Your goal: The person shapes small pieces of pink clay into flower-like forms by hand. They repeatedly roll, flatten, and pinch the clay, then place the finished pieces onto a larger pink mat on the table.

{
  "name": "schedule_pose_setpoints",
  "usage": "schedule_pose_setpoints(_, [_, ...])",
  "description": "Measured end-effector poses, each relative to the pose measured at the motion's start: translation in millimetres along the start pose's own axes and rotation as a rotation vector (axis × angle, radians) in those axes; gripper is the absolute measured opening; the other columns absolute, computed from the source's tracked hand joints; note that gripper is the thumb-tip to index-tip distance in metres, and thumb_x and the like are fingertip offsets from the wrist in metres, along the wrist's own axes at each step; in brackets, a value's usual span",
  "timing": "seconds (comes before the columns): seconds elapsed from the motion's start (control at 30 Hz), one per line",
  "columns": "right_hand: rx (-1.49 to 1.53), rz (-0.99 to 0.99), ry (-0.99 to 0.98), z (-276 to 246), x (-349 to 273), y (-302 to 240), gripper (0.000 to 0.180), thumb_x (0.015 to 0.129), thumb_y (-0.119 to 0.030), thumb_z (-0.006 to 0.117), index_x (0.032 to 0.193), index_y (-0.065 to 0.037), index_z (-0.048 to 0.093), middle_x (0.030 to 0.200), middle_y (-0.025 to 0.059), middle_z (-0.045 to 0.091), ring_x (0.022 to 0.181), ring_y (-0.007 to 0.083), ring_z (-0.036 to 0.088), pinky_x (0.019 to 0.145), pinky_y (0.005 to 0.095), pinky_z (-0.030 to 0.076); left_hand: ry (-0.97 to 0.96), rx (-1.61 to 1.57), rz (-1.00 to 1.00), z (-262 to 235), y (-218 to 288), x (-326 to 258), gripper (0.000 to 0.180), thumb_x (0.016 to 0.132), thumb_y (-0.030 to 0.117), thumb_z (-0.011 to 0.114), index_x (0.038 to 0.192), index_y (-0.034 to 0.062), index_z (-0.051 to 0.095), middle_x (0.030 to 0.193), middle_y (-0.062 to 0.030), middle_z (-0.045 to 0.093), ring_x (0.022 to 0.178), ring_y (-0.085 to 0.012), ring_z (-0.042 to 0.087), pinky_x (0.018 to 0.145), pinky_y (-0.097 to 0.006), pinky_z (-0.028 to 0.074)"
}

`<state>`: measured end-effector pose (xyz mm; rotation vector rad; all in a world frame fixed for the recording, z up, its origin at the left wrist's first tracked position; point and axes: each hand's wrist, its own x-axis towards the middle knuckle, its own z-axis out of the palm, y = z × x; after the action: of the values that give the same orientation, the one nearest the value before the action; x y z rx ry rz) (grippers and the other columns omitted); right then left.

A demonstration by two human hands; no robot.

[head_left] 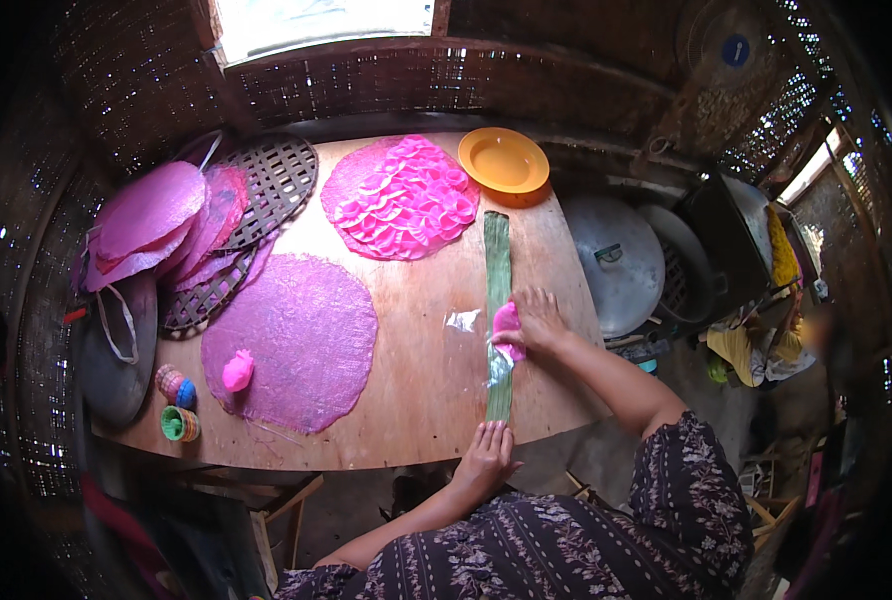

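Note:
A long green leaf strip [497,270] lies lengthwise on the wooden table [421,370]. My right hand [534,322] presses a pink lump [506,322] onto the strip near its middle, with a bit of clear plastic [463,320] beside it. My left hand [486,458] rests flat on the strip's near end at the table's front edge, fingers spread.
A round pink mesh mat [296,340] with a pink lump [237,370] lies left. A pink mat of overlapping discs [401,198] and an orange plate [504,160] sit at the back. Stacked pink sheets [156,225] lie on woven trays [271,180]. Small cups [177,405] stand front left. Pot lids [614,262] are right.

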<state>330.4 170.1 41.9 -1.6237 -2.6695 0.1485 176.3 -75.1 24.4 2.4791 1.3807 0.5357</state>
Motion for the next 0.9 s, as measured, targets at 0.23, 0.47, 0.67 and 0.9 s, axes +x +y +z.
schedule_pose_setpoints(0.23, [0.052, 0.217, -0.076, -0.5, 75.9, 29.0, 0.101, 0.062, -0.074, 0.069, 0.135, -0.010, 0.042, 0.137, 0.0212, 0.041, 0.130, 0.0390, 0.036, 0.106, 0.0535, 0.026, 0.008, 0.020, -0.003, 1.9, 3.8, 0.3, 0.068, 0.083, 0.045, 0.065, 0.121, -0.0100, 0.052, 0.125, -0.0273, 0.055, 0.122, -0.0374, 0.052, 0.109, -0.046, 0.035])
schedule_pose_setpoints(0.47, [0.191, 0.361, -0.067, -6.6, 113.7, 40.8, 0.109, 0.059, -0.071, 0.075, 0.144, -0.014, 0.037, 0.142, 0.0229, 0.039, 0.132, 0.0402, 0.038, 0.107, 0.0533, 0.033, 0.014, 0.073, 0.049, 1.5, 0.9, -0.3, 0.065, 0.083, 0.041, 0.066, 0.119, -0.0103, 0.052, 0.125, -0.0268, 0.055, 0.122, -0.0378, 0.052, 0.109, -0.047, 0.035])
schedule_pose_setpoints(0.67, [0.663, 0.139, -0.498, -16.1, 43.4, 21.9, 0.092, 0.062, -0.072, 0.073, 0.124, -0.007, 0.055, 0.133, 0.0220, 0.047, 0.122, 0.0382, 0.048, 0.098, 0.0491, 0.042, 0.010, 0.080, 0.050, 3.9, -0.4, -1.3, 0.062, 0.083, 0.039, 0.066, 0.118, -0.0100, 0.053, 0.125, -0.0274, 0.055, 0.122, -0.0375, 0.052, 0.108, -0.046, 0.035])
schedule_pose_setpoints(0.9, [0.083, -0.022, -0.229, -13.3, -9.8, -10.2, 0.089, 0.062, -0.069, 0.074, 0.124, -0.009, 0.053, 0.120, 0.0190, 0.051, 0.119, 0.0355, 0.046, 0.097, 0.0511, 0.036, 0.023, 0.042, 0.038, 3.7, -1.7, 0.4, 0.061, 0.084, 0.038, 0.065, 0.119, -0.0104, 0.053, 0.124, -0.0271, 0.057, 0.120, -0.0371, 0.053, 0.108, -0.046, 0.036])
